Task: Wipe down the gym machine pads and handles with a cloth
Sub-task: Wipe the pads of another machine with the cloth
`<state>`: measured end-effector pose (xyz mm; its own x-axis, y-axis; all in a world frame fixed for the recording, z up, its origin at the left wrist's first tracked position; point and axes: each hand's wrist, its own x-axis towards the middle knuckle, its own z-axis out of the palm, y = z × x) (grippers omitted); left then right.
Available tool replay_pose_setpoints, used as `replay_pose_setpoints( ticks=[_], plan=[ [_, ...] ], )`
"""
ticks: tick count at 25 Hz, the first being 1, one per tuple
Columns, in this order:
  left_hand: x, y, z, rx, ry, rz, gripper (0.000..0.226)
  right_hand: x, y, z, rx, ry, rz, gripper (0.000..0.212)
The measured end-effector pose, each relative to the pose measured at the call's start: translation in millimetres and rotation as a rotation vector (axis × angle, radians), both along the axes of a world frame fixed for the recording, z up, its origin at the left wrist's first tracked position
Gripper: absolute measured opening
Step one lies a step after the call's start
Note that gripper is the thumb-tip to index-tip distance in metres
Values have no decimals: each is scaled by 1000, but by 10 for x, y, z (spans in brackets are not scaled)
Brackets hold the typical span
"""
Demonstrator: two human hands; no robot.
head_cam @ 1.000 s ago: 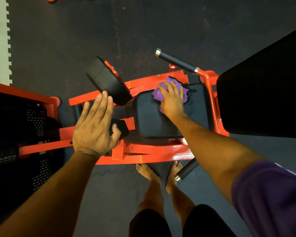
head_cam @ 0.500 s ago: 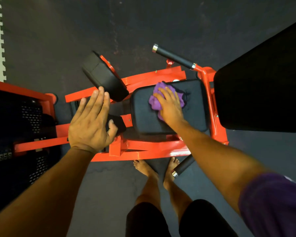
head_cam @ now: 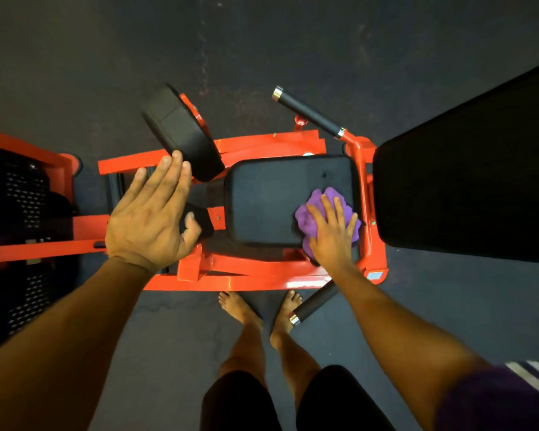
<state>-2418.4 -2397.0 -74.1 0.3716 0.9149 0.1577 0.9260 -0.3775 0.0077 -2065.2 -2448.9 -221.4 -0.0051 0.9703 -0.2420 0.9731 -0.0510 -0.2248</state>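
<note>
Seat pad [head_cam: 262, 200], black & flat, sits mid orange frame [head_cam: 246, 279] of the gym machine. Right hand [head_cam: 332, 231] lies flat on a bunched purple cloth [head_cam: 308, 217], fingers straight and spread, pressing it onto the seat pad's near-right corner, by the edge next to the big back pad [head_cam: 467, 188]. Left hand [head_cam: 151, 216] is off the seat pad's left side, fingers straight & together, thumb out, holding nothing. Its fingertips reach the lower rim of the round pad [head_cam: 181, 135], which tilts up just left of the seat pad; can't tell if they touch. A small black pad [head_cam: 204, 223] shows partly under the thumb. One handle [head_cam: 308, 112] w/ chrome ends sticks out beyond the seat pad's far-right corner. A 2nd handle [head_cam: 315, 303] angles out below the frame on the near side, by bare feet [head_cam: 240, 306] on the dark floor [head_cam: 106, 57].
</note>
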Motion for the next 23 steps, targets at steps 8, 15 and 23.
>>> replay_pose_setpoints(
  ticks=[8,15,23],
  plan=[
    [8,-5,-3,18,-4,-6,74,236,1352,-103,-8,14,-197,62],
    [-5,-3,-29,4,-25,-8,75,350,-91,-91,56,158,-332,59],
    [-12,-1,-21,25,-28,-28,74,830,1588,-581,29,127,-325,35]
  ],
)
